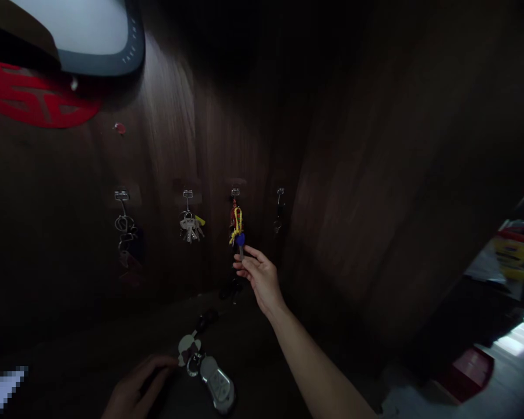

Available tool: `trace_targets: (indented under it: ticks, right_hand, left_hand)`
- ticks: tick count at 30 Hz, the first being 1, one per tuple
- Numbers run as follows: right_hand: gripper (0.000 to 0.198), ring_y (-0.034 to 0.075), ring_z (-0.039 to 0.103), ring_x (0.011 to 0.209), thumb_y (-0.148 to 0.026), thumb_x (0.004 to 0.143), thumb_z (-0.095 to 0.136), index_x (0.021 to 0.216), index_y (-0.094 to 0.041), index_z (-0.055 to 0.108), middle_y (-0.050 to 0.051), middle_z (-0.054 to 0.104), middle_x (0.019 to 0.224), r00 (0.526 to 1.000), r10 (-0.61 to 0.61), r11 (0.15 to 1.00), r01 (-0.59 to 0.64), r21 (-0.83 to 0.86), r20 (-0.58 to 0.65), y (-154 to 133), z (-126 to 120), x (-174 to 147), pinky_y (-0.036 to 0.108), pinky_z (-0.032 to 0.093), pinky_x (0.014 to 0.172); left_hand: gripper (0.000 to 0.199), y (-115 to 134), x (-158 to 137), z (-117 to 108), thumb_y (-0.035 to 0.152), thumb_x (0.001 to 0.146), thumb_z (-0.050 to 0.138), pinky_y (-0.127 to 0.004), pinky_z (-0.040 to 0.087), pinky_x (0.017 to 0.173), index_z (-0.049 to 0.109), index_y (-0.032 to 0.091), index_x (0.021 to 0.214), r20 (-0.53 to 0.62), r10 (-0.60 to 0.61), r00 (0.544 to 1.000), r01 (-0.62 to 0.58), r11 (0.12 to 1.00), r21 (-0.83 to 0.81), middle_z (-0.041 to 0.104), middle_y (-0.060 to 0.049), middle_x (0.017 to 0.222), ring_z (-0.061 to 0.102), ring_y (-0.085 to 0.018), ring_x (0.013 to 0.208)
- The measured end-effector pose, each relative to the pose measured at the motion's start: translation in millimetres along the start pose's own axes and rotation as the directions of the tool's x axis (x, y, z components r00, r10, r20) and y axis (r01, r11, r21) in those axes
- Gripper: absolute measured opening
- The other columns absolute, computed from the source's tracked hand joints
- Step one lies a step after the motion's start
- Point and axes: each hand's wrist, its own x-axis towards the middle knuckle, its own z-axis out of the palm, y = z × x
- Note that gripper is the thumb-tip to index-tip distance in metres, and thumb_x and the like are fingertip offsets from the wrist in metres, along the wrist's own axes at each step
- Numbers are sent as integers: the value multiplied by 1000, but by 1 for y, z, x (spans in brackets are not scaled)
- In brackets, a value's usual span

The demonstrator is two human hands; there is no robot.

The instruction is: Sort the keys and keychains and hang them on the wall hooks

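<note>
My right hand (259,276) pinches the blade of a key (241,251) with a blue head (240,239) between thumb and fingers. That key hangs in a bunch with a yellow braided cord (238,220) from a small metal hook (235,192) on a dark wood panel. Low in the view, my left hand (137,387) has its thumb and index finger apart, the fingertip at the edge of a pale animal-shaped charm (187,348). A ring joins the charm to a silver car key fob (218,387), apparently lying on a dark surface. My other left fingers are in shadow.
More hooks hold a key bunch with a yellow tag (191,227), several rings (124,224) at left and a small ring (278,225) at right. A cap (96,41) and a red cut-out ornament (48,105) are upper left. A red box (467,372) stands lower right.
</note>
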Motion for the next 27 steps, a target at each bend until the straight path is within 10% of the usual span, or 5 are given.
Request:
trace_targets:
  ticks: [14,27]
  right_hand:
    - [26,14,63,63,-27,68,66,92,-16,64,5,69,79,990,130,969,-114,-218,62,36,-41,-11,22,45,51]
    - [15,14,59,64,-16,73,55,80,-20,68,0,67,74,934,241,843,-68,-533,263,82,-61,-38,23,44,57]
  left_hand:
    - [25,14,8,2,40,80,47,-24,52,85,69,31,89,-84,-254,964,258,965,39,75,5,95,69,-18,90]
    - [22,17,7,1,39,81,51,-25,55,78,70,30,89,-154,-92,984,116,981,156,75,5,92,70,-19,85]
